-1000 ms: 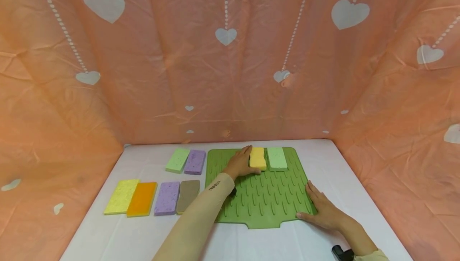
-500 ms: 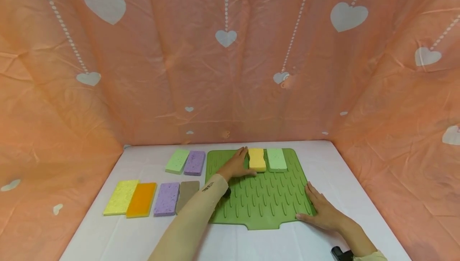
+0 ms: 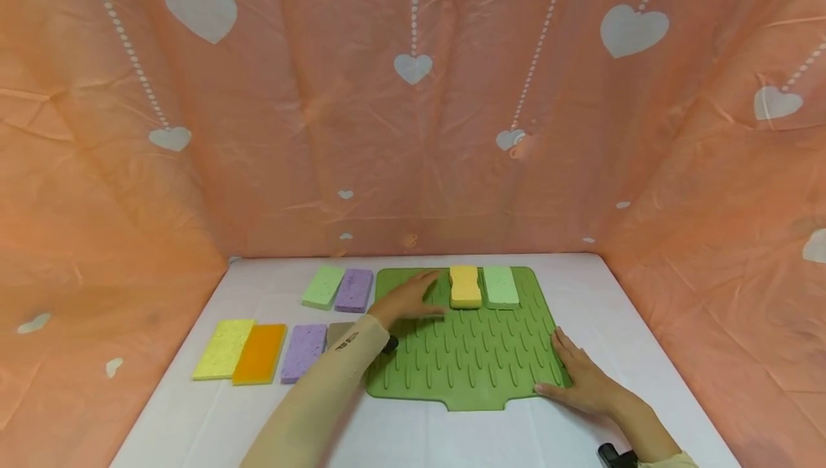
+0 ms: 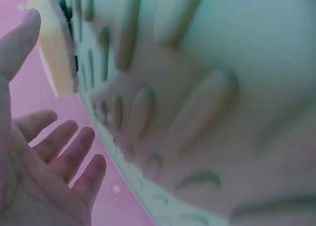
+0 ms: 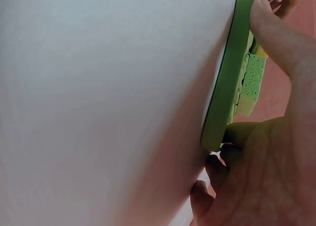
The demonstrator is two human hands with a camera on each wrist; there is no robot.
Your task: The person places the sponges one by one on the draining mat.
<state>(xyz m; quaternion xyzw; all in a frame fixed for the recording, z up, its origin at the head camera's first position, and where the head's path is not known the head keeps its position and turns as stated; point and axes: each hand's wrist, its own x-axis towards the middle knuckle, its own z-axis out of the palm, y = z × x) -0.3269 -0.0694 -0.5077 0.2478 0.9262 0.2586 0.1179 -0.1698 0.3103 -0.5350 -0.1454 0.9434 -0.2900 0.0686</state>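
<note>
The left hand [image 3: 405,301] is hanging over the green mat [image 3: 477,353], its fingers standing wide apart and holding nothing. The yellow sponge [image 3: 465,287] is lying on the mat near the tips of those fingers, to their right, and the pale green sponge [image 3: 500,287] is lying farther right of them. The right hand [image 3: 584,380] is resting against the mat's near right corner, its thumb and fingers standing wide apart. Left of the left fingers, a purple sponge [image 3: 354,290] is lying on the bench [image 3: 400,443].
</note>
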